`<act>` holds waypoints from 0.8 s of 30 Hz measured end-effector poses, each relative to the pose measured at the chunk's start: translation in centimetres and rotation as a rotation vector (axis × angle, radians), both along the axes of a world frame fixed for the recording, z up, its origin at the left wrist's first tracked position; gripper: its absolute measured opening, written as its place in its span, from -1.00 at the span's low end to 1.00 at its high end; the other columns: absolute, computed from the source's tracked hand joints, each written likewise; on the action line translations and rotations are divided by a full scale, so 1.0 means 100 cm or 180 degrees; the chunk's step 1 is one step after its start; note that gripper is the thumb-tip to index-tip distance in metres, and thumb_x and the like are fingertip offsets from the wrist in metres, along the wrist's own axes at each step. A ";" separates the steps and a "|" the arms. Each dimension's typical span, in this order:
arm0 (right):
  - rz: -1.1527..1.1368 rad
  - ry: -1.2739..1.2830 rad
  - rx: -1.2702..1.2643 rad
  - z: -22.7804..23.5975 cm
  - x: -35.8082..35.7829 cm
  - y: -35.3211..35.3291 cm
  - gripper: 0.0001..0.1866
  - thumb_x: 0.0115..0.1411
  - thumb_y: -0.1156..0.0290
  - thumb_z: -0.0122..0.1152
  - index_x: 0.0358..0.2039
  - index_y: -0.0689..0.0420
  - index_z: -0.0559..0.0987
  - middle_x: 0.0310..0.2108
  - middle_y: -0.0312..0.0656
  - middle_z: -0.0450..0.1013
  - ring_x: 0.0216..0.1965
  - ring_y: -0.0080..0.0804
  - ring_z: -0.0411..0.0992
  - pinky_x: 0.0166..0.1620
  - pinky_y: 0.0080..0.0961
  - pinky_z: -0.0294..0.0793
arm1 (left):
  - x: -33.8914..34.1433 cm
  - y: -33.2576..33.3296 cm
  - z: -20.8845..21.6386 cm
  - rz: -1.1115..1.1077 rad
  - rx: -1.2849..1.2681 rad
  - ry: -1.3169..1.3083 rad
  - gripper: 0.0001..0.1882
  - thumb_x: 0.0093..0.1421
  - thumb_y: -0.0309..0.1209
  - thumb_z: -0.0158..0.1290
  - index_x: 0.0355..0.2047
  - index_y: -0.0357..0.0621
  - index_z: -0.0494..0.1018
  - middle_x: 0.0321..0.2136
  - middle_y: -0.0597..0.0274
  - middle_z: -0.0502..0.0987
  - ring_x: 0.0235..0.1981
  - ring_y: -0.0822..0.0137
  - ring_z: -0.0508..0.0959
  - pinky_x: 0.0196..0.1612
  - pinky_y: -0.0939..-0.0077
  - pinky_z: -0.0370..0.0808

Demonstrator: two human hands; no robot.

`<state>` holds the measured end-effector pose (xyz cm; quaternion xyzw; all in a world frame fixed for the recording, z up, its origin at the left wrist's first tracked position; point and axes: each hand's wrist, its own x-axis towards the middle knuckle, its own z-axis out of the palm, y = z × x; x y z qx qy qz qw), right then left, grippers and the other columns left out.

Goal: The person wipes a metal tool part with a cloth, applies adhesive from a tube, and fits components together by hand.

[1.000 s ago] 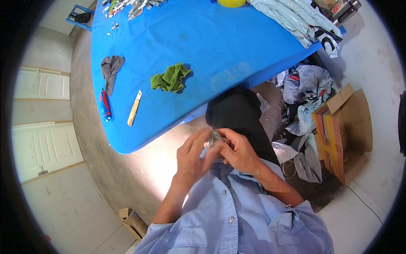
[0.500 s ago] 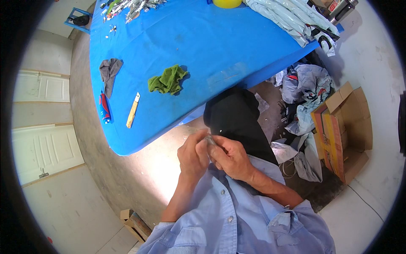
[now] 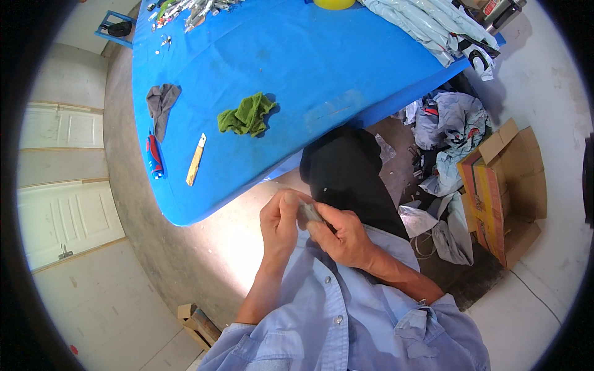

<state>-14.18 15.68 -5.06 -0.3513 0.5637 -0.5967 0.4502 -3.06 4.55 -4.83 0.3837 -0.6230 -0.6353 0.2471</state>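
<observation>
The left hand point(image 3: 279, 221) and right hand point(image 3: 340, 236) grip the grey piece point(image 3: 308, 214), likely light and slick, best pinched by its edges.

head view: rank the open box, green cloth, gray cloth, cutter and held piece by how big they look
1. Open box
2. Green cloth
3. Gray cloth
Unranked, smallest: cutter and held piece; the latter is partly covered and likely nearer the camera.
</observation>
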 end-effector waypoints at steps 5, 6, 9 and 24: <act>0.0029 0.0249 -0.0217 -0.008 0.002 -0.001 -0.67 0.34 0.43 0.17 0.04 0.34 0.51 -0.44 0.02 0.51 -0.46 -0.22 0.54 -0.34 -0.33 0.49 | 0.004 -0.001 -0.002 -0.0001 0.0283 0.0036 -0.51 0.54 -0.05 -0.11 -0.36 -0.18 0.52 -0.54 0.41 0.50 -0.61 0.67 0.33 -0.59 0.71 0.19; 0.0027 0.0289 -0.0261 -0.010 0.002 -0.001 -0.67 0.34 0.43 0.17 0.04 0.34 0.51 -0.44 0.03 0.50 -0.46 -0.19 0.54 -0.34 -0.33 0.49 | 0.005 -0.002 -0.002 -0.0017 0.0304 0.0033 -0.51 0.54 -0.06 -0.11 -0.36 -0.18 0.52 -0.54 0.40 0.50 -0.61 0.67 0.33 -0.59 0.71 0.19; -0.0015 0.0362 -0.0348 -0.011 0.003 -0.001 -0.68 0.34 0.43 0.17 0.03 0.35 0.51 -0.44 0.03 0.49 -0.46 -0.16 0.53 -0.34 -0.31 0.49 | 0.006 -0.002 -0.003 0.0031 0.0536 0.0129 -0.54 0.54 -0.14 -0.08 -0.35 -0.25 0.57 -0.50 0.36 0.54 -0.51 0.58 0.42 -0.44 0.63 0.35; -0.0366 0.0498 -0.0195 -0.007 0.003 -0.010 -0.56 0.27 0.48 0.28 0.14 0.32 0.50 -0.19 0.04 0.60 -0.21 -0.15 0.63 -0.14 -0.37 0.58 | -0.004 -0.006 0.003 0.0453 0.0894 0.0517 -0.50 0.57 -0.08 -0.20 -0.19 -0.24 0.57 -0.32 0.30 0.62 -0.40 0.56 0.49 -0.39 0.65 0.33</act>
